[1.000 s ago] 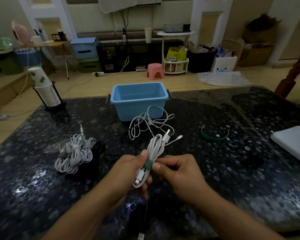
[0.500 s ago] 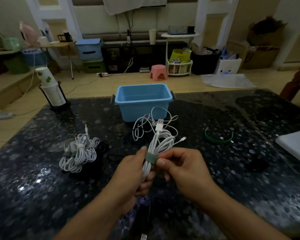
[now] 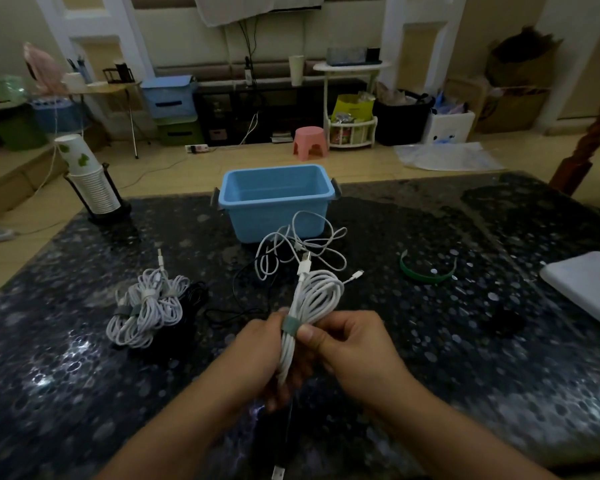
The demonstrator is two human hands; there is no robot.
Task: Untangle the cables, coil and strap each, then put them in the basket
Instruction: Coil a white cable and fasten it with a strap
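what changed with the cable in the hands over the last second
The white cable coil was turned in the hands: its USB plug, hanging low a second ago, now points up toward the basket. The left hand and right hand kept pinching the green strap. The strapped bundle and loose cables stayed put.

2 bare forearms rise from the lower edge of the head view, each ending in a bare hand: the left hand point(image 3: 257, 355) and the right hand point(image 3: 355, 351). No sleeve, glove, watch or ring shows on either, from the fingers back toward the elbows. The fingernails are short and unpainted.
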